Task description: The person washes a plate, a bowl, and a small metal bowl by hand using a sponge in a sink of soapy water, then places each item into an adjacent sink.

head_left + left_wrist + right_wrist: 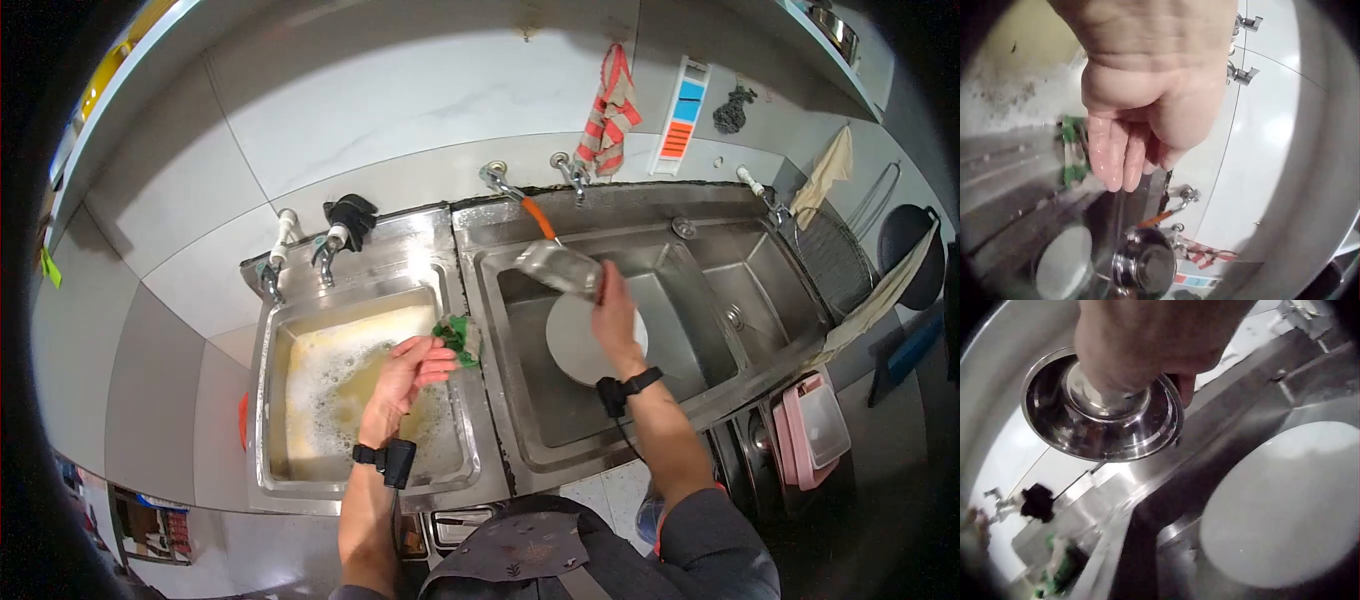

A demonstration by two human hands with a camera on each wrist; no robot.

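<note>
My left hand [408, 370] is over the left sink basin [262, 420], its wet fingers nearly straight. Beyond those fingertips, a crumpled green and white scrubbing cloth [458, 338] sits on the ledge between the sinks, also visible in the left wrist view. A shiny steel bowl [558, 266] is tilted in the grip of my right hand [614, 315], above the right sink. In the right wrist view the bowl [1110, 447] shows its wide round rim, partly covered by the hand. Below it, a round white plate [580, 345] lies in the large basin.
Foamy, yellowish water [330, 400] fills the left basin. Taps line the wall, one with an orange hose [537, 217] and another with a black cloth [350, 217]. A smaller basin [755, 300] adjoins at right. A striped towel [608, 120] and a black pan [910, 258] hang behind.
</note>
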